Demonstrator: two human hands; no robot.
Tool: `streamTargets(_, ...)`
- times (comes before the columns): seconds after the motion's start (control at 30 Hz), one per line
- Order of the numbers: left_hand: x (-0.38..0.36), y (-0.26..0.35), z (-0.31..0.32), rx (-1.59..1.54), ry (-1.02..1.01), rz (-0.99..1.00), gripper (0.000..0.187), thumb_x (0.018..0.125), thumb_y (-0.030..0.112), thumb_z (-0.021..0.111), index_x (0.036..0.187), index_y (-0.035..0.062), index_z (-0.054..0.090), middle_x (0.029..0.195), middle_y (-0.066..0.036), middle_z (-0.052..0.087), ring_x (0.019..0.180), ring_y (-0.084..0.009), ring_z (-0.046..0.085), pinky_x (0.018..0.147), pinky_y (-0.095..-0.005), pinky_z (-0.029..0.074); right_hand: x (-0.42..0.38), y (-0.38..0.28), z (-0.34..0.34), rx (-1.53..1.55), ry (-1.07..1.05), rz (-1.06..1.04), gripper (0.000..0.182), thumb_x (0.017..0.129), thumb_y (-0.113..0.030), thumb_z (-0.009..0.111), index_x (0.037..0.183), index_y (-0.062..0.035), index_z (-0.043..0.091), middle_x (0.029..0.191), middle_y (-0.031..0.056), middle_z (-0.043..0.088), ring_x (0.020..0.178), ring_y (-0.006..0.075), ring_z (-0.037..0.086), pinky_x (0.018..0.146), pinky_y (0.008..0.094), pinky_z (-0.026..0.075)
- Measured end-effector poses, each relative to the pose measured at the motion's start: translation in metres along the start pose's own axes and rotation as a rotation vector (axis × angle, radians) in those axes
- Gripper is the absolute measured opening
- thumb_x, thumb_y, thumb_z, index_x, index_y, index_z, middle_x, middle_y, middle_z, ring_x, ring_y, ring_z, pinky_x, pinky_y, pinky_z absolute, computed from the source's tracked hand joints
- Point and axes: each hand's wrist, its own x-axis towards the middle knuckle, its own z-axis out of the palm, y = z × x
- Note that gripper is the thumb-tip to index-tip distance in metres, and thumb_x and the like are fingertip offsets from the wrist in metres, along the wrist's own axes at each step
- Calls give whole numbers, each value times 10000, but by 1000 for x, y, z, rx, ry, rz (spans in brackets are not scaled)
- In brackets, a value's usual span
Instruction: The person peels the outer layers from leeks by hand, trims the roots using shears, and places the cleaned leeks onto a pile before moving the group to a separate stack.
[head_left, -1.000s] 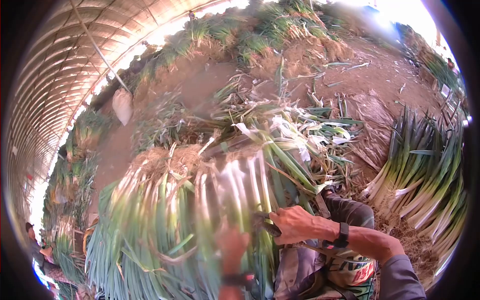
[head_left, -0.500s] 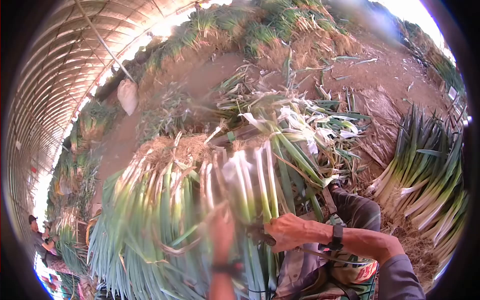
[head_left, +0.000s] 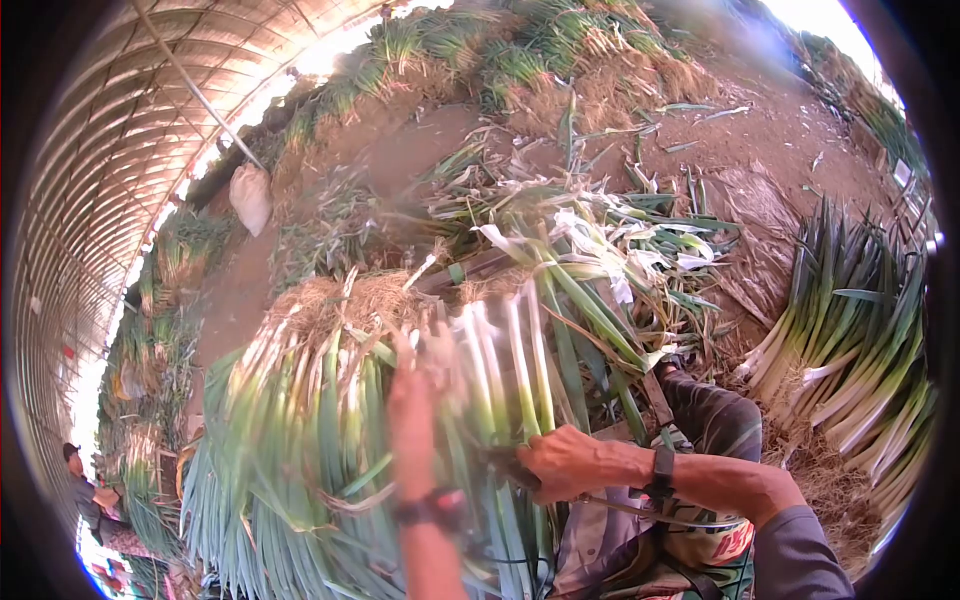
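A broad pile of long green onions (head_left: pixel 290 430) lies before me, roots at the far side and green leaves toward me. My left hand (head_left: pixel 412 375), smeared by motion, reaches over the pile with its fingers at the white stalks near the roots. Just right of it, several peeled green onions (head_left: pixel 518 355) lie side by side with clean white stalks. My right hand (head_left: pixel 568 462) is closed at their green lower part, around a dark object (head_left: pixel 510 466); I cannot tell what it is.
Stripped leaves (head_left: pixel 620 245) are heaped beyond the pile. More green onions (head_left: pixel 850 340) lie on the ground at right, and bundles (head_left: pixel 590 70) line the back. A whitish sack (head_left: pixel 251 198) stands by a slanting pole. Another person (head_left: pixel 88 495) sits at far left.
My left hand has moved up and slightly left, from the green part to the white stalks near the roots. My right hand has shifted slightly left, still closed.
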Motion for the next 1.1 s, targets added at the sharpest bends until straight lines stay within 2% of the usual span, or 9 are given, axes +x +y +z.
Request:
streamTargets(0.07,17,-9,-15,-359,4,72,634,980,469,657,1415,19,557,1315,-143,631,1191,-209,607,909,-384,547,13,18,19,-16,8,-12,426,723,-274,710,981,60,652,842,246,677,720,438,692,616,504,561)
streamTargets(0.17,10,-55,-58,294,226,-46,618,926,363,726,1391,-10,562,1269,-179,662,1126,-275,665,923,-412,544,26,21,22,-22,-13,1,405,711,-253,705,961,61,651,822,248,675,711,432,691,608,507,555)
streamTargets(0.23,-16,-82,-68,929,109,-88,553,887,281,749,1310,-42,600,1172,-193,706,1075,-280,691,909,-399,547,35,25,29,-51,45,-9,378,699,-234,698,932,60,652,791,248,670,696,429,687,601,505,551)
streamTargets(0.3,-35,-130,-74,1290,41,-52,506,859,259,774,1232,-47,623,1122,-235,716,1051,-389,690,920,-454,534,45,38,53,-116,179,-46,344,689,-217,686,894,57,655,755,246,663,673,427,681,590,499,547)
streamTargets(0.4,-53,-130,-56,1380,27,120,482,848,257,782,1207,-27,633,1058,-227,718,1001,-436,676,894,-499,528,51,23,26,-40,109,38,305,674,-201,670,844,51,661,709,241,652,660,423,680,572,484,542)
streamTargets(0.53,-38,-122,-48,1333,38,-160,551,804,358,800,1202,11,643,1056,-228,715,1030,-428,669,900,-502,521,73,35,36,-80,102,53,296,681,-213,663,824,47,666,712,243,660,640,413,681,549,470,536)
streamTargets(0.83,-59,-102,-34,1131,27,-291,479,764,221,705,1197,22,655,976,-217,725,942,-404,696,853,-465,535,98,44,29,-82,166,153,343,675,-236,676,891,29,695,743,244,674,665,413,685,574,475,544)
streamTargets(0.93,-69,-151,-65,1196,27,-114,452,761,218,700,1163,15,667,880,-199,721,846,-370,712,779,-454,542,99,48,28,-98,183,132,350,676,-233,683,919,18,697,769,240,681,682,413,686,583,475,546)
streamTargets(1.1,-77,-162,-77,1154,32,-58,306,795,190,650,1045,15,672,808,-187,698,743,-331,695,688,-444,521,111,50,34,-72,161,128,307,667,-218,684,856,24,681,769,230,679,668,411,676,568,480,533)
